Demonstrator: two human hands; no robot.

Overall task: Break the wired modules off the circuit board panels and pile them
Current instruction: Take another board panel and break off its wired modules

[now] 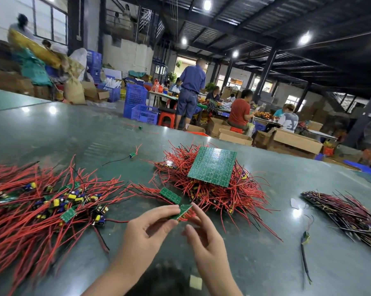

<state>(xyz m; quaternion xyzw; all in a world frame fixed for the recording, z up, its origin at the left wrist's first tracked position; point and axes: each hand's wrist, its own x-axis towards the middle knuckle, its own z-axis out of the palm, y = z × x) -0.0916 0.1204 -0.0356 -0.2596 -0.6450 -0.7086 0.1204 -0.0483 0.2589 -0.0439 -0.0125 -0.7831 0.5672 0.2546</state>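
1. Head view looks down on a green table [265, 242] where two bare hands meet near the front edge.
2. Left hand [146, 229] pinches a small green board piece [183, 211] between curled fingers and thumb; red wires hang under it.
3. Right hand [203, 238] has its fingers at the same piece from the other side; whether they actually grip it I cannot tell.
4. Just beyond the hands lies a short green strip [170, 195] with red wires.
5. A pile of loose modules [41, 206] with red wires lies to the left.
6. A full green panel [212, 166] rests tilted on a heap of wired panels [223, 193], right of centre.
7. A darker bundle [347, 212] lies far right.
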